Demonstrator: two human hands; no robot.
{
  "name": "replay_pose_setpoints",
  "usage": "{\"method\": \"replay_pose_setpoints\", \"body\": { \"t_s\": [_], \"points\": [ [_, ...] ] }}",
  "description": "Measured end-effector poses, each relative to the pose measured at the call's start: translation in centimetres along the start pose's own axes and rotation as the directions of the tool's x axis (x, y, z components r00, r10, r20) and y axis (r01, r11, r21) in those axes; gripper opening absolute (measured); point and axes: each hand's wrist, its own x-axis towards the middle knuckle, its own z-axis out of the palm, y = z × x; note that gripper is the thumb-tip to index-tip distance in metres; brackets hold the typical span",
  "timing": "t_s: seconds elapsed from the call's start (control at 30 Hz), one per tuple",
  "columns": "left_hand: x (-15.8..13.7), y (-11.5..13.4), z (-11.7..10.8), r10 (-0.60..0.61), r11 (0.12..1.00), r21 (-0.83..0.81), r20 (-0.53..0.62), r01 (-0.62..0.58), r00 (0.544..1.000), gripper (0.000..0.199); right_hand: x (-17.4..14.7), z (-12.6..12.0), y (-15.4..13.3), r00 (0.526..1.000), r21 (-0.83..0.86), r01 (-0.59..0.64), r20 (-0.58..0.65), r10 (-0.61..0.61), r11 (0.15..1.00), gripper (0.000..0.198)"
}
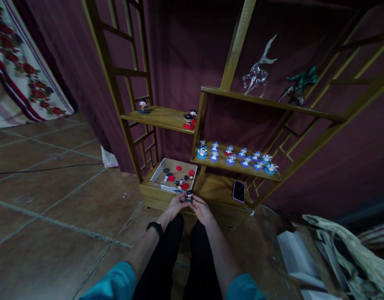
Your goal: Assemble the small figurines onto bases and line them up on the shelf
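Between my two hands is a small black-haired figurine [189, 196] on a dark round base, held upright in front of the low shelf. My left hand [177, 205] grips it from the left, fingers closed at its base. From the right, my right hand [202, 209] pinches the same figurine. Just beyond them stands an open cardboard box [157, 171] with loose figurine parts and several red and dark discs, such as a red disc [178, 168]. Similar figurines stand on the upper left shelf: one on a dark base [143, 106] and two on red bases [188, 121].
Several small blue-and-white figurines [231, 159] stand in rows on the middle shelf [223, 163]. A phone [238, 191] lies on the bottom shelf. Above are a clear glass deer [256, 77] and a green ornament [301, 85]. White boxes [300, 254] and cloth lie on the floor at right.
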Motion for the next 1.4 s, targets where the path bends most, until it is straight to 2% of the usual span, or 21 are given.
{"method": "replay_pose_setpoints", "body": {
  "t_s": [0.3, 0.93, 1.17, 1.4],
  "points": [
    [0.5, -0.3, -0.5, -0.011, 1.0, 0.001, -0.018, 0.011, 1.0, 0.048, 0.4, 0.3, -0.1, 0.999, -0.007, -0.047, -0.007, 0.047, 0.999, 0.033],
    [0.7, -1.0, -0.7, 0.017, 0.999, 0.027, 0.036, -0.018, 0.999, 0.052, 0.3, 0.0, -0.3, 0.998, 0.0, -0.058, -0.007, 0.058, 0.998, 0.035],
    [0.4, -0.6, -0.3, 0.003, 1.0, 0.008, -0.037, -0.002, 0.999, 0.048, 0.1, -0.2, -0.5, 0.999, 0.011, -0.042, -0.004, 0.043, 0.999, 0.032],
    [0.0, 0.2, 0.0, 0.004, 0.999, 0.039, 0.056, -0.007, 0.998, 0.042, -0.3, -0.3, -0.7, 0.999, 0.008, -0.039, 0.02, 0.039, 0.999, 0.035]
  ]
}}
